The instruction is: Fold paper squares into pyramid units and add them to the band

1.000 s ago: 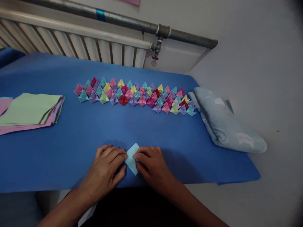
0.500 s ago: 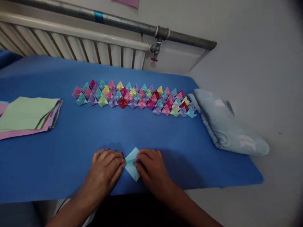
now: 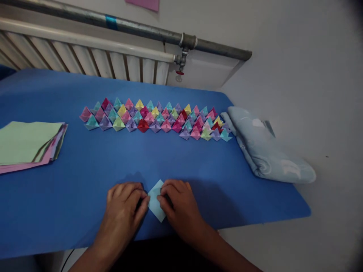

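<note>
A small light-blue folded paper [image 3: 156, 204], turned as a diamond, lies between my hands near the front edge of the blue table [image 3: 119, 158]. My left hand [image 3: 124, 209] has its thumb and fingertips at the paper's left corner, pinched closed on it. On the right side, my right hand [image 3: 178, 206] grips the paper between curled fingers and thumb, hiding its right corner. Farther back, several rows of folded paper boats [image 3: 143, 125] in pink, blue, purple, yellow, green and red stand close together.
A stack of coloured paper sheets [image 3: 31, 141], green on top, lies at the left. A folded grey-blue cloth [image 3: 263, 147] rests at the right edge against the wall. Behind the table are a white radiator [image 3: 119, 66] and a metal pipe [image 3: 147, 32] with a red-handled valve [image 3: 180, 72].
The camera view has shifted slightly, so the table's things appear a little farther left. On the light-blue paper, the crease line across the middle shows less, and my left fingers have shifted slightly.
</note>
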`<state>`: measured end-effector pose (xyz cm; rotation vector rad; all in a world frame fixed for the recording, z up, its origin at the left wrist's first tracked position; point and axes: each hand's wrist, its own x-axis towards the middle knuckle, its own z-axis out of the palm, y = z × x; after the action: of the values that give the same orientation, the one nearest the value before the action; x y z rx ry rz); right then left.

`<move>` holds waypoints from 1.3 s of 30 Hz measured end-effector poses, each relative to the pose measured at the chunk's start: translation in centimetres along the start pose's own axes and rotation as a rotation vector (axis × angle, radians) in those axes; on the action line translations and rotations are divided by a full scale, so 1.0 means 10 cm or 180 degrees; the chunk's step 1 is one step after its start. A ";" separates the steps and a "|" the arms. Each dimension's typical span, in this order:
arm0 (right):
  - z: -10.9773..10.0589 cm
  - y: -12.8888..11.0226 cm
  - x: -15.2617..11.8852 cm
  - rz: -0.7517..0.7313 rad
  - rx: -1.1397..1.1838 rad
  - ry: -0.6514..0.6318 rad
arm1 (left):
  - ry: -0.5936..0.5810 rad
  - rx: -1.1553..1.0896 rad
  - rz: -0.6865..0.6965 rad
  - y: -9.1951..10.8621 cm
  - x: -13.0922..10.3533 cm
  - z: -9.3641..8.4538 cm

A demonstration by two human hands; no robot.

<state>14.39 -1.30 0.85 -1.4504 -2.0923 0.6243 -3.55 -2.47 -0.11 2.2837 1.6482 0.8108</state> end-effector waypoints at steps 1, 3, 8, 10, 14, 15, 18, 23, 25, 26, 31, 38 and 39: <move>0.00 0.00 0.00 0.0004 -0.0008 0.0002 | 0.0000 0.0000 -0.0003 0.01 0.01 -0.01; 0.01 0.00 0.00 0.0018 -0.0015 0.0032 | -0.0010 0.0011 -0.0014 0.02 0.02 -0.02; 0.01 -0.01 -0.01 0.0048 -0.0039 0.0071 | -0.0079 0.0022 -0.0098 0.01 0.01 0.00; 0.00 -0.01 -0.01 0.0009 -0.0059 0.0031 | -0.0069 -0.0018 -0.0125 -0.01 0.00 0.01; -0.01 -0.01 -0.01 -0.0089 -0.0150 -0.0083 | -0.0177 -0.0048 -0.0242 -0.02 0.01 0.02; -0.01 -0.01 -0.02 -0.0119 -0.0184 -0.0095 | -0.0211 -0.0050 -0.0259 -0.03 0.01 0.01; -0.01 0.00 -0.03 -0.0198 -0.0238 -0.0084 | -0.0277 -0.0057 -0.0270 -0.04 0.03 0.01; 0.01 0.03 -0.04 -0.0241 -0.0270 -0.0055 | -0.0307 -0.0063 -0.0213 -0.08 0.02 0.01; 0.01 0.03 -0.06 -0.0279 -0.0324 -0.0106 | -0.0300 -0.0071 -0.0179 -0.09 0.02 0.02; 0.01 0.03 -0.07 -0.0297 -0.0362 -0.0128 | -0.0289 -0.0071 -0.0157 -0.09 0.02 0.02; -0.04 0.00 -0.12 -0.0323 -0.0658 -0.0275 | -0.0174 -0.0011 -0.0017 -0.10 0.02 0.03; -0.02 0.02 -0.13 -0.0308 -0.1102 -0.0366 | -0.0116 0.0391 0.0413 -0.16 -0.09 0.04; -0.01 0.02 -0.13 -0.0305 -0.1156 -0.0366 | -0.0143 0.0490 0.0512 -0.16 -0.13 0.04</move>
<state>14.97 -2.43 0.58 -1.5198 -2.4456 0.3061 -4.93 -3.07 -1.60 2.5473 1.5739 0.6806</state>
